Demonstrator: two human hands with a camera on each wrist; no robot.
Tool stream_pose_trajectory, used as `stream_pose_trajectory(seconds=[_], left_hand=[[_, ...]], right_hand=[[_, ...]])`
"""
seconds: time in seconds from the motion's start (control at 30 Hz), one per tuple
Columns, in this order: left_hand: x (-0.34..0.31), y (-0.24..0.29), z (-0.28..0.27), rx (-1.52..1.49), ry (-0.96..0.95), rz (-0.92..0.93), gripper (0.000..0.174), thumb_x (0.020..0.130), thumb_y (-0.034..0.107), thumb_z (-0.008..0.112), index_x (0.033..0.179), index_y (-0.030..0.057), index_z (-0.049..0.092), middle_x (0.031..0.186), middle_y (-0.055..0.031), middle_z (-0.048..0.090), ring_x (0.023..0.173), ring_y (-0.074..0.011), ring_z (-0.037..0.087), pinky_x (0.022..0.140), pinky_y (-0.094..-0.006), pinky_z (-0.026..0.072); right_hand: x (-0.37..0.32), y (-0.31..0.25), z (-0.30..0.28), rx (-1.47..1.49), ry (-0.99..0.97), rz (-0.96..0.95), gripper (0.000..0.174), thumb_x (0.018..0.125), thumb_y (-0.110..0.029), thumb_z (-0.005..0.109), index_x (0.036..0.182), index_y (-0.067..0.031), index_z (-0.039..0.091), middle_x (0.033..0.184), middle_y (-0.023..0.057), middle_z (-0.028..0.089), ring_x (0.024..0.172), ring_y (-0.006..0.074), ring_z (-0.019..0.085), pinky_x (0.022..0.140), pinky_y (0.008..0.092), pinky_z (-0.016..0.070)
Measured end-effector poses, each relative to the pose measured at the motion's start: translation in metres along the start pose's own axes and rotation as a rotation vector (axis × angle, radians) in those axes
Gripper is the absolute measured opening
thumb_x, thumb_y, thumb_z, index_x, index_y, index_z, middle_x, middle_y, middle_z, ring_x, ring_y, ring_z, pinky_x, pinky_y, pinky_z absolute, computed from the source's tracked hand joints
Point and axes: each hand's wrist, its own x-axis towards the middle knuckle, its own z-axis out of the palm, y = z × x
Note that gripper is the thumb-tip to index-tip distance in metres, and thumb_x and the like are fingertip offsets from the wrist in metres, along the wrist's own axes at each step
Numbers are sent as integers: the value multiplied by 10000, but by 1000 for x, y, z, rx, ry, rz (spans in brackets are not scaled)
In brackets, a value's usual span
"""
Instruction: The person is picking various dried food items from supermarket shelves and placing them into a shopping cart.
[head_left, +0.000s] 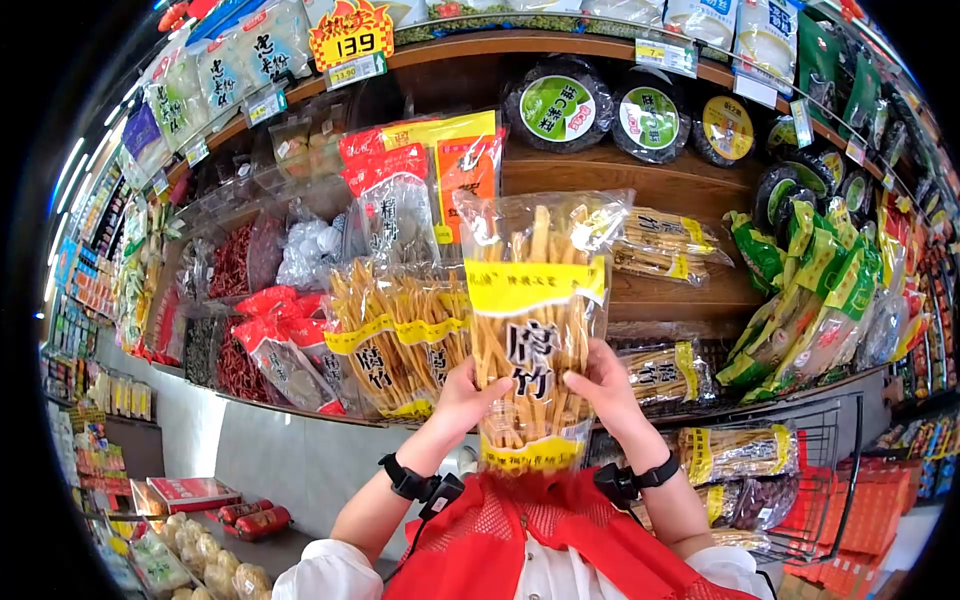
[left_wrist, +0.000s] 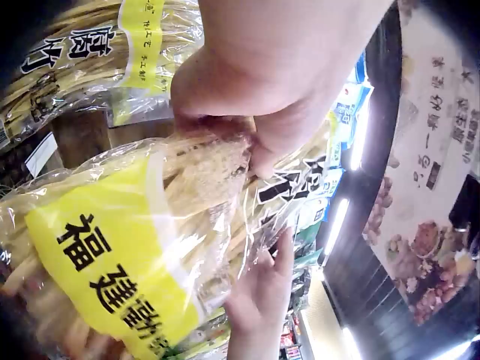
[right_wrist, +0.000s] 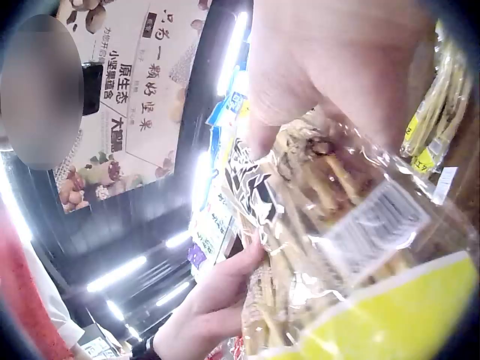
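Upright in front of my chest is a clear bag of dried tofu sticks (head_left: 535,330) with yellow bands and large black characters. My left hand (head_left: 468,396) grips its left side, thumb on the front. On the opposite side my right hand (head_left: 607,388) holds it the same way, thumb also in front. In the left wrist view the yellow lower band of the bag (left_wrist: 105,255) lies below the left hand (left_wrist: 277,82). A white barcode label on the bag (right_wrist: 375,229) shows in the right wrist view, below the right hand (right_wrist: 330,67).
Similar tofu stick bags (head_left: 395,335) stand on the shelf left of the held one, and others lie at right (head_left: 665,245). Round dark packs (head_left: 557,108) line the upper shelf. A wire cart (head_left: 845,480) with more bags is at lower right; green bags (head_left: 810,300) lean above it.
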Motion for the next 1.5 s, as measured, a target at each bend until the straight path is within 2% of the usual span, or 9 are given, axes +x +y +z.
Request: stream_pose_trajectory(seconds=[0.2,0.43,0.5,0.7,0.87,0.97,1.13,1.4,1.5], left_hand=[[-2,-27,9,564,-59,386,399,664,107,693,1022,20,538,898,-148,591,835,-285,593,712,-317,462],[-11,-25,-2,484,-105,466,513,718,85,646,1181,36,432,1136,-134,505,1029,-255,524,864,-326,414],[-11,-29,-15,429,-89,402,510,739,51,612,1203,23,403,1180,-128,481,1079,-237,500,903,-321,389],[-19,-66,-35,383,-41,244,475,755,50,605,1191,28,418,1150,-110,510,1043,-225,526,882,-319,403],[-25,-80,-38,438,-77,199,448,776,30,579,1195,34,420,1176,-101,493,1045,-212,521,884,-316,413],[-23,-84,-42,426,-87,159,438,796,9,548,1211,41,411,1203,-89,484,1069,-200,506,904,-312,405],[-15,-80,-44,426,-31,157,391,761,47,599,1132,47,475,1089,-124,524,1003,-246,537,836,-329,437],[84,33,-45,1392,518,894,406,680,184,667,1042,65,527,982,-117,535,1004,-276,485,955,-411,314],[111,22,-71,1478,324,597,427,660,225,674,1030,68,532,919,-98,535,943,-255,502,950,-413,317]], right_hand=[[-16,43,-22,-356,-132,-29,454,669,-57,715,1070,-10,506,1009,72,565,943,156,523,805,289,439],[-3,40,-39,-533,73,20,433,733,-51,649,1117,28,466,988,88,574,924,164,537,810,317,443],[19,29,-24,-167,237,-164,302,703,3,656,991,45,575,981,86,592,862,131,553,748,249,443],[97,89,-35,-677,293,-187,334,628,-222,766,598,11,529,537,29,522,483,101,445,438,278,374],[131,148,-7,-346,134,42,430,637,-180,754,965,32,572,864,99,638,768,144,586,705,279,452],[155,199,-6,-330,180,-162,383,644,-172,739,921,37,576,818,119,635,732,178,597,683,302,456],[148,184,-2,-599,252,-13,332,653,-169,726,874,33,583,793,154,625,727,221,603,669,319,453],[128,179,2,-463,456,-118,306,693,-143,699,895,43,564,792,108,627,699,165,566,651,294,439],[128,181,0,-477,428,-58,289,703,-135,695,889,45,566,774,78,624,674,117,537,644,274,432]])
